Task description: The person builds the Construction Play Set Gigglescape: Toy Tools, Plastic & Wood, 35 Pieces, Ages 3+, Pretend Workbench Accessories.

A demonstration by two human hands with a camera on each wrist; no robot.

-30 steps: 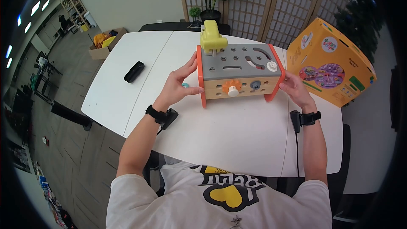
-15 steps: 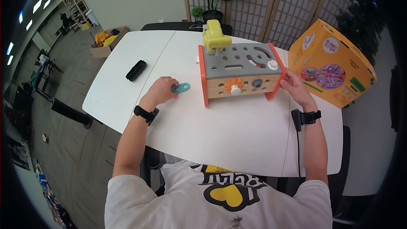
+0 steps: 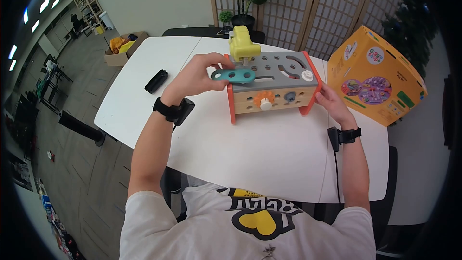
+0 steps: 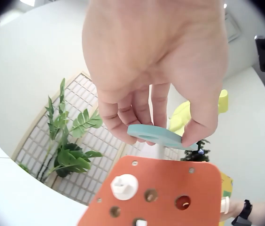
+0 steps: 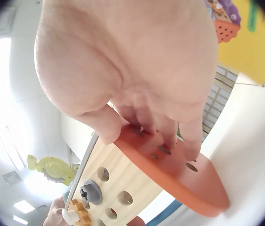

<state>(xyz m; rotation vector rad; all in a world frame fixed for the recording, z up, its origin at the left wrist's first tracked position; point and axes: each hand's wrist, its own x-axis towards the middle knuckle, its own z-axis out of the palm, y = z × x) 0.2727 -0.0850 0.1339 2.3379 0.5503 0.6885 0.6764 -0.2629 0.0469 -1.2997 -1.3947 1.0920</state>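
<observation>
A toy workbench [image 3: 272, 97] with a grey holed top, wooden front and red end panels stands on the white table [image 3: 269, 159]. My left hand [image 3: 199, 74] pinches a teal strip with holes [image 3: 234, 76] between thumb and fingers, over the bench's left end. In the left wrist view the teal strip [image 4: 156, 134] is right above the red end panel [image 4: 170, 188]. My right hand [image 3: 334, 106] holds the right red panel [image 5: 170, 174], thumb on its edge and fingertips against its outer face. A yellow toy power tool [image 3: 244, 43] stands on the bench's back left corner.
An orange gear with a white knob [image 3: 264, 101] and a grey bolt head [image 3: 289, 97] sit on the bench's front. A black case [image 3: 156, 81] lies at the left of the table. A large yellow box [image 3: 375, 77] stands at the right. Plants and a screen are behind.
My left hand left the bench's left side, picked up the teal strip from the table and brought it up and right over the bench's left end. My right hand has stayed on the right panel.
</observation>
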